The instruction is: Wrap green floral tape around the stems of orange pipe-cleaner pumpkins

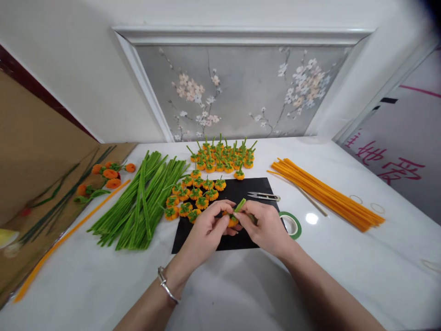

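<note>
Over the black mat (220, 243), my left hand (212, 225) is closed around a small orange pumpkin (233, 221) made of fuzzy pipe cleaner. My right hand (263, 225) pinches a short green pipe cleaner (240, 205) that stands up at the pumpkin's top; the fingers hide where the two meet. Loose finished pumpkins (202, 202) with green tops lie left of my hands, partly on the mat. Beyond them stands a denser group of pumpkins (220, 158) with upright green stems. Thread snips (263, 196) rest on the mat's right side, near a roll of green tape (295, 226).
A pile of green pipe cleaners (144, 202) lies at left, a bundle of orange pipe cleaners (327, 195) at right with a thin stick (313, 202) beside it. Orange flowers (110, 174) and a single orange strip (69, 236) are at far left. A framed floral panel (241, 92) stands behind.
</note>
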### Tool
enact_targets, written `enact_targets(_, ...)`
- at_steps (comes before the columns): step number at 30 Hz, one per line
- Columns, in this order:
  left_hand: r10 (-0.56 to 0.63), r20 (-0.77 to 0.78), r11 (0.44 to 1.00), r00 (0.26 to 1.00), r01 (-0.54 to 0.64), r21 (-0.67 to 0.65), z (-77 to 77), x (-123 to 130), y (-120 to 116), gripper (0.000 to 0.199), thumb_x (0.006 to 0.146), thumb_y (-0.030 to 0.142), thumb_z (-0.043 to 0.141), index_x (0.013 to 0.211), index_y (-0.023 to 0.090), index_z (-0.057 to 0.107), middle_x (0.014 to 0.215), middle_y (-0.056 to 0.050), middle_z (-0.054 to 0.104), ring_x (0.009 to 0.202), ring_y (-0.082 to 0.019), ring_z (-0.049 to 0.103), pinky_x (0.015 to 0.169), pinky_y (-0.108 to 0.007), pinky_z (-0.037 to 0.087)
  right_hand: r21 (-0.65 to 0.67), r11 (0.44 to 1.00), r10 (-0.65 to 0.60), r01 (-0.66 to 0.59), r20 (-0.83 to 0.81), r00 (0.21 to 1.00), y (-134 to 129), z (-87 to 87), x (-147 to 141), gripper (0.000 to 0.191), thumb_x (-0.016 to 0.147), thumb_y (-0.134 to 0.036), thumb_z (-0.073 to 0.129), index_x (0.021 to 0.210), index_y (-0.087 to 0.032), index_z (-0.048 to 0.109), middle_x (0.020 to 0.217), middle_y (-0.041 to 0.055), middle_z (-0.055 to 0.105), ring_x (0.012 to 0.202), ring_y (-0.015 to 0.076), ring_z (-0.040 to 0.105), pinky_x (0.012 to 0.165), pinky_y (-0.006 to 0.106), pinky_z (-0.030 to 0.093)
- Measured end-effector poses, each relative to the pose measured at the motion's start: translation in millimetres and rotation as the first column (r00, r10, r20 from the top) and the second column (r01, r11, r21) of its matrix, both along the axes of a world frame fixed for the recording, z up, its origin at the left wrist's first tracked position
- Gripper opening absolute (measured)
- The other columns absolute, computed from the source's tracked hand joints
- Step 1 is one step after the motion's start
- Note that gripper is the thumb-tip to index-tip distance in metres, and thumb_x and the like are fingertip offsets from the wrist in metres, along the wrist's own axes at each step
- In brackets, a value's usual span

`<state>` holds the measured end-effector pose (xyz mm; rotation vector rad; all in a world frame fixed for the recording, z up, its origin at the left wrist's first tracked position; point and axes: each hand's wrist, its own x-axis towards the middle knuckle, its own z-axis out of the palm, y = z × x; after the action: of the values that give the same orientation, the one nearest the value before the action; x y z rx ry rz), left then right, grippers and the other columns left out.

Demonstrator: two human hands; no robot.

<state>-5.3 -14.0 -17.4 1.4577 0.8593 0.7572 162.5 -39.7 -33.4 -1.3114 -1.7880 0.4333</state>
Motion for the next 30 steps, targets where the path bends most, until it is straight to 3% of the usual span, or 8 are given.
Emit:
enact_targets(8,0.023,-0.057,1.000,0.998,-0.022,0.015,3.3,2.9,2.5,0.018,0.073,0.022,0.070,0.078,0.013,0.056,0.114,-0.007,0.051,0.060,-0.007,0.060,0.055,-0.023,0.056,0.219,0.976,-0.075,0.008,0.301,0.951,-1.0,-5.5,-5.2,0.013,0.088,-0.017,0.049,0.079,-0.018,0.058,0.070,0.0006,0.064,0.055,0.0129,0.054,0.057,0.025,0.034)
enact_targets(12,0.017,0.003,0.998,1.000,-0.017,-0.052,3.5,4.2,2.7,0.024,0.070,0.023,0.073,0.072,0.013,0.051,0.109,-0.005,0.054,0.050,-0.003,0.056,0.046,-0.020,0.050,0.233,0.970,-0.126,0.066,0.255,0.959,-3.6,-6.7,-7.2,0.005,0.088,-0.021,0.051,0.086,-0.019,0.054,0.064,-0.0015,0.061,0.053,0.0135,0.053,0.056,0.025,0.034)
enact_targets(14,-0.006,0.030,0.997,1.000,0.009,-0.072,3.6,2.5,3.2,0.026,0.071,0.023,0.073,0.071,0.014,0.050,0.102,-0.003,0.057,0.050,-0.003,0.056,0.044,-0.018,0.046,0.184,0.978,-0.128,0.095,0.177,0.976,-4.6,-5.2,-8.2,0.004,0.086,-0.023,0.052,0.088,-0.019,0.052,0.059,-0.0037,0.053,0.052,0.0131,0.051,0.054,0.024,0.033)
enact_targets(17,-0.078,0.046,0.989,0.996,0.083,-0.122,3.8,-1.8,4.5,0.027,0.074,0.024,0.073,0.069,0.014,0.048,0.088,-0.001,0.060,0.053,-0.005,0.058,0.046,-0.017,0.045,-0.051,0.998,-0.041,0.039,-0.032,0.999,-4.3,0.3,-7.0,0.012,0.083,-0.026,0.056,0.090,-0.020,0.048,0.057,-0.0076,0.042,0.049,0.0099,0.043,0.050,0.022,0.031)
enact_targets(20,-0.169,0.073,0.969,0.983,0.179,-0.171,3.5,-5.8,5.9,0.025,0.075,0.024,0.072,0.068,0.013,0.051,0.084,-0.002,0.062,0.056,-0.007,0.061,0.048,-0.017,0.045,-0.302,0.926,0.122,-0.227,-0.329,0.936,-2.1,6.9,-1.1,0.021,0.083,-0.032,0.059,0.097,-0.020,0.048,0.061,-0.0082,0.039,0.052,0.0085,0.039,0.050,0.020,0.033)
enact_targets(22,-0.193,0.091,0.960,0.977,0.207,-0.187,3.1,-6.9,6.6,0.025,0.075,0.025,0.073,0.067,0.013,0.052,0.079,-0.002,0.062,0.055,-0.007,0.060,0.046,-0.017,0.043,-0.326,0.870,0.194,-0.369,-0.462,0.865,-0.8,9.8,4.1,0.024,0.087,-0.038,0.054,0.101,-0.019,0.050,0.064,-0.0068,0.040,0.055,0.0088,0.039,0.051,0.020,0.035)
enact_targets(26,-0.170,0.069,0.960,0.983,0.181,-0.214,3.4,-5.0,7.3,0.025,0.074,0.027,0.073,0.066,0.012,0.055,0.089,-0.005,0.064,0.056,-0.008,0.061,0.050,-0.020,0.046,-0.271,0.909,0.175,-0.318,-0.443,0.879,-1.0,11.1,11.1,0.024,0.093,-0.038,0.046,0.103,-0.018,0.055,0.064,-0.0048,0.044,0.057,0.0095,0.041,0.052,0.021,0.036)
enact_targets(30,-0.076,0.017,0.992,0.997,0.077,-0.100,5.5,-2.6,8.5,0.020,0.070,0.021,0.075,0.062,0.013,0.059,0.095,-0.005,0.062,0.083,-0.015,0.063,0.073,-0.027,0.050,-0.194,0.963,0.138,-0.186,-0.238,0.961,-3.9,10.3,12.2,0.018,0.091,-0.031,0.051,0.103,-0.020,0.059,0.061,-0.0045,0.050,0.052,0.0097,0.044,0.050,0.022,0.036)
